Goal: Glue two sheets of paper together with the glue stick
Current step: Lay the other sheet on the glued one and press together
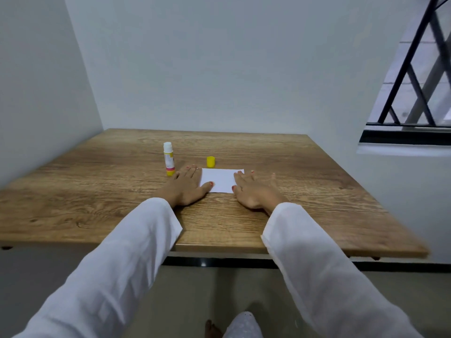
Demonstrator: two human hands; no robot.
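A small white paper [220, 179] lies flat on the wooden table [122, 191]; whether it is one sheet or two stacked I cannot tell. My left hand [186, 186] lies flat at its left edge, thumb tip on the paper. At the right edge my right hand [253, 190] lies flat too, fingers straight and spread, thumb touching the paper. The uncapped glue stick [169, 158] stands upright just left of my left hand's fingertips. Its yellow cap [210, 161] stands on the table behind the paper.
The table sits in a corner, with white walls behind and to the left. A window with black bars [415, 81] is at the right. The table's front edge [219, 248] runs under my white sleeves.
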